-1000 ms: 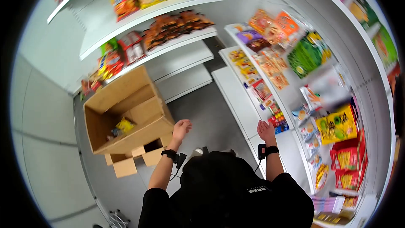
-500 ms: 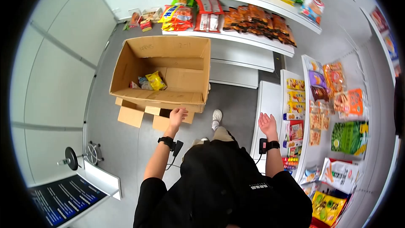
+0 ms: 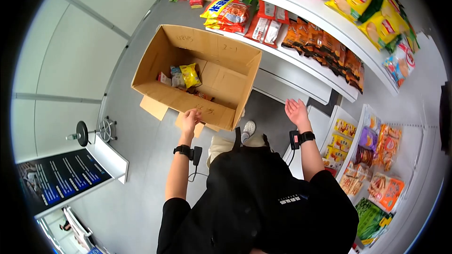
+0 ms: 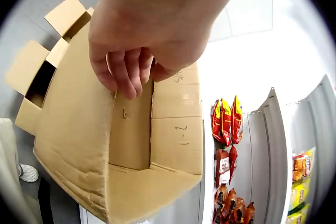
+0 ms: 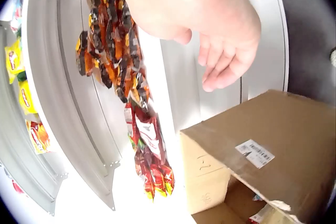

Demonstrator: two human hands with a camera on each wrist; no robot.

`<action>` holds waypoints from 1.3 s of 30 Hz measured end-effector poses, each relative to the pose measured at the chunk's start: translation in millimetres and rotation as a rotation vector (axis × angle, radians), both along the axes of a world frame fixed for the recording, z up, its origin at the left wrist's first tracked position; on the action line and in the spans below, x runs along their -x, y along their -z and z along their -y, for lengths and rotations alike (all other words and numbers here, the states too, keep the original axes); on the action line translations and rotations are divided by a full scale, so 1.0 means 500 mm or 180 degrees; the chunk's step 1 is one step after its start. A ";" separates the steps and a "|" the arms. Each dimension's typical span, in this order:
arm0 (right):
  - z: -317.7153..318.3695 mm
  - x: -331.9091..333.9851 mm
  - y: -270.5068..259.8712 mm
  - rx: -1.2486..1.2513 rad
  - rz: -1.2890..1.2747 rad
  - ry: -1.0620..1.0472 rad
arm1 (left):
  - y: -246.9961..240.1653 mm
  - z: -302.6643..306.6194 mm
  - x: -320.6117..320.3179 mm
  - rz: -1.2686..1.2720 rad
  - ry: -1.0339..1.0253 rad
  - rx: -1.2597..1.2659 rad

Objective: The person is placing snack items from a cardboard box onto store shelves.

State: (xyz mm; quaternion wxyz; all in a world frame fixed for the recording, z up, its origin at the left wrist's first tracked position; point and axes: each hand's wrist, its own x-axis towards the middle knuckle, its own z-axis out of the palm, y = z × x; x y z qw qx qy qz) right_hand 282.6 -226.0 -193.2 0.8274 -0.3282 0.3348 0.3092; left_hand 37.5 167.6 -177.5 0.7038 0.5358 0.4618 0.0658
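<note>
Two hands of yours frame one large cardboard box (image 3: 174, 98). Your left hand (image 3: 190, 121) hangs at its near edge, fingers loosely bent around nothing; whether they touch cardboard, you cannot tell. Your right hand (image 3: 296, 112), released, stays apart beyond the right edge. Inside lies one yellow bag (image 3: 190, 75). Grey floor (image 3: 272, 114) opens between box and low white shelf (image 3: 320, 124).

A dark lettered panel (image 3: 66, 178) stands near a wheeled base (image 3: 107, 129) on grey floor (image 3: 141, 197).
</note>
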 end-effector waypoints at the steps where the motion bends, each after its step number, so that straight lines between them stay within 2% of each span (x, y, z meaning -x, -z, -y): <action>1: -0.021 -0.026 -0.005 -0.0023 0.0056 -0.0085 | -0.002 -0.003 0.006 -0.0065 -0.0086 0.0011; 7: -0.159 -0.088 -0.035 -0.0306 0.0071 -0.0628 | -0.012 -0.022 0.034 -0.0191 -0.0532 0.0000; 14: -0.248 -0.097 -0.073 -0.0376 0.0132 -0.1085 | 0.005 -0.069 0.014 0.0057 -0.0699 0.0082; 20: -0.307 -0.114 -0.099 -0.0287 0.0214 -0.1189 | -0.001 -0.156 -0.030 0.0138 -0.0729 0.0009; 28: -0.414 -0.112 -0.102 -0.0038 0.0148 -0.1182 | 0.045 -0.300 -0.037 0.0232 -0.0705 0.0141; 32: -0.461 -0.105 -0.080 -0.0109 0.0020 -0.1152 | 0.032 -0.323 -0.049 0.0087 -0.0706 0.0348; 36: -0.514 -0.119 -0.021 -0.0002 -0.0221 -0.1453 | 0.013 -0.335 -0.058 0.0031 -0.0904 0.0517; 39: -0.569 -0.127 0.019 0.0003 -0.0430 -0.1650 | 0.025 -0.373 -0.059 0.0272 -0.0973 0.0137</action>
